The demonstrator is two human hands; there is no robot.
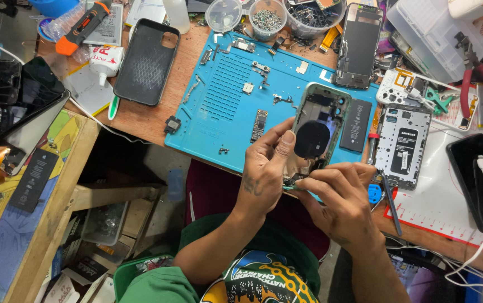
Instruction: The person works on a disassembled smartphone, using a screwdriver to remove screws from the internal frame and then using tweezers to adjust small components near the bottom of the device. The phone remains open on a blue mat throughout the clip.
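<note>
Left hand (pixel 264 168) grips the opened phone housing (pixel 317 126) tilted above the blue mat (pixel 224 101), steadying it; right hand (pixel 339 193) fingers pinch at its lower edge

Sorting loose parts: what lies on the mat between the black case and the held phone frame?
Head view: a small logic board on the blue mat.
</note>
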